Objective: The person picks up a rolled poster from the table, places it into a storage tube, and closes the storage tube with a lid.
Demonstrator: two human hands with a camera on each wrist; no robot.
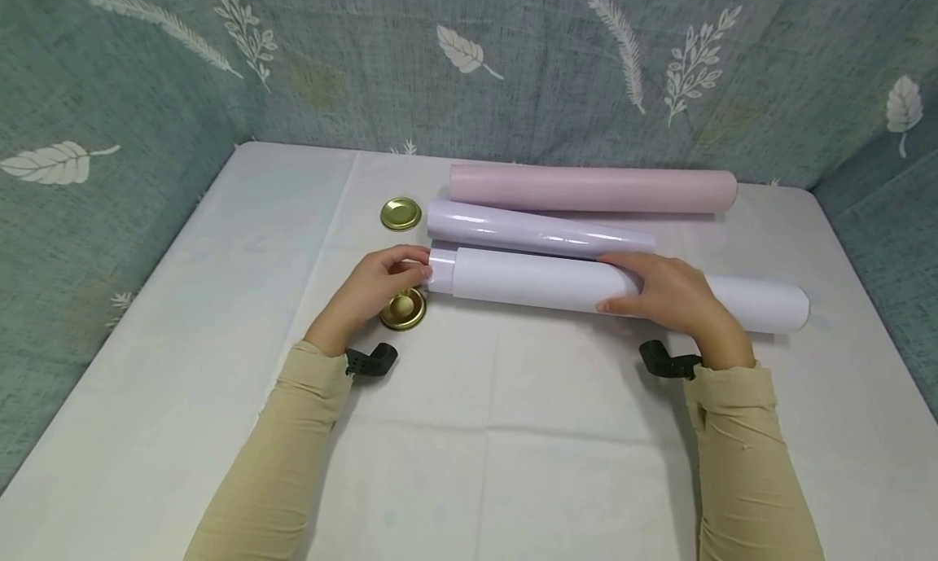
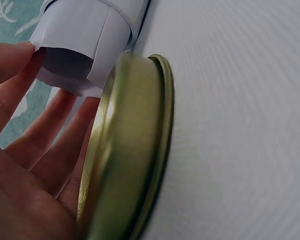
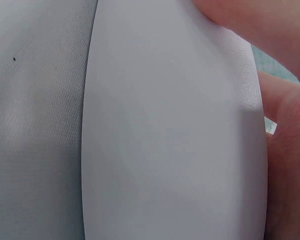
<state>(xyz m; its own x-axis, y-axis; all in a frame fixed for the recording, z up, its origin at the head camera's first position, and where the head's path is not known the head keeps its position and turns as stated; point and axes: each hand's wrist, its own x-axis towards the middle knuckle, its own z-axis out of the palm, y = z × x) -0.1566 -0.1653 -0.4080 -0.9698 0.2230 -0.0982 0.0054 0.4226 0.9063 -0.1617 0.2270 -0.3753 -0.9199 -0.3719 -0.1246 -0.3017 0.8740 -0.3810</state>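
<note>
White tube in right hand, beside left hand

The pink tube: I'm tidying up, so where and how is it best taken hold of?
Probably grip the pink tube just right of its middle, from above: it lies long and round on its side, and the lilac roll in front angles away there, leaving more room.

Two lids lie on the table, left of three tubes.
</note>
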